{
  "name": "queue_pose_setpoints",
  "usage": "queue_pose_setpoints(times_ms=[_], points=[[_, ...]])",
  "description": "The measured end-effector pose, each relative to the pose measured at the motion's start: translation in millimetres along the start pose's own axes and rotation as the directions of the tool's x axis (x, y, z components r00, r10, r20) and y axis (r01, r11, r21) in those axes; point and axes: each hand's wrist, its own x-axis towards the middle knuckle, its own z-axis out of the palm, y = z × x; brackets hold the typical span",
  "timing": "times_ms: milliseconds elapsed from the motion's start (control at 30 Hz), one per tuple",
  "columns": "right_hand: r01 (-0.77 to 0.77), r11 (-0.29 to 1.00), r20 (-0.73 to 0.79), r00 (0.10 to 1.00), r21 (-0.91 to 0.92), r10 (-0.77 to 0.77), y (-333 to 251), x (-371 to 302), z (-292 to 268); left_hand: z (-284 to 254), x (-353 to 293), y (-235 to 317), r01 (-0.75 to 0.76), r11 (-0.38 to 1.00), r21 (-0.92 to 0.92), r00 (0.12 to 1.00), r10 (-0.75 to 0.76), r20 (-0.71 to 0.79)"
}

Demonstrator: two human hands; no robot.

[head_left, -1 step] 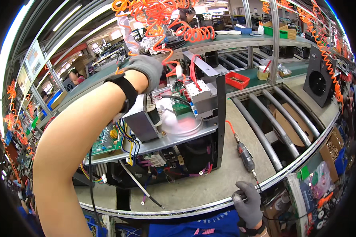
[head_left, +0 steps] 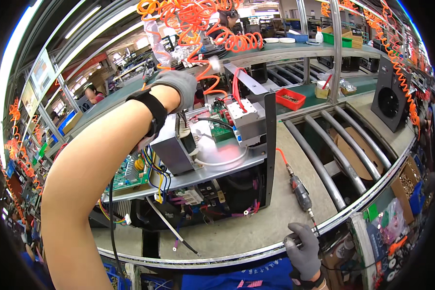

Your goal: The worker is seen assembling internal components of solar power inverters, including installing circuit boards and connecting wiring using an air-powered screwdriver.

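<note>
My left hand (head_left: 176,87), in a grey glove with a black wrist strap, reaches over the far side of a metal-cased power unit (head_left: 171,147). Its fingers are hidden behind the hand and the casing, so what they hold cannot be seen. Close by, a small blurred white piece (head_left: 214,63) stands up against the orange coiled hose. Inside the unit are a green circuit board (head_left: 221,131), a white breaker (head_left: 242,111) with red wires, and a smeared pinkish-white round part (head_left: 222,152). My right hand (head_left: 303,249), also gloved, rests at the bench edge with fingers apart, holding nothing, below a power screwdriver (head_left: 300,193).
Steel rollers (head_left: 331,152) run to the right of the unit. Beyond them are a red parts tray (head_left: 290,99) and a black panel with a round opening (head_left: 390,96). Orange coiled hoses (head_left: 188,21) hang overhead. A loose cable (head_left: 171,224) droops over the bench.
The blurred white piece by my left hand has moved upward and slightly left. My left hand has shifted a little left; my right hand stays in place.
</note>
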Motion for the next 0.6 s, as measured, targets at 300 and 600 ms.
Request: queue_pose_setpoints(times_ms=[300, 600], points=[[-0.009, 1.0, 0.028, 1.0, -0.004, 0.009, -17, 1, 6, -22, 42, -10, -0.753, 0.649, -0.109, 0.647, 0.699, -0.305], [-0.029, 0.991, 0.152, 0.988, 0.134, 0.008, -29, 5, 23, 2, -171, -23, -0.466, 0.12, -0.877, 0.86, 0.296, -0.416]])
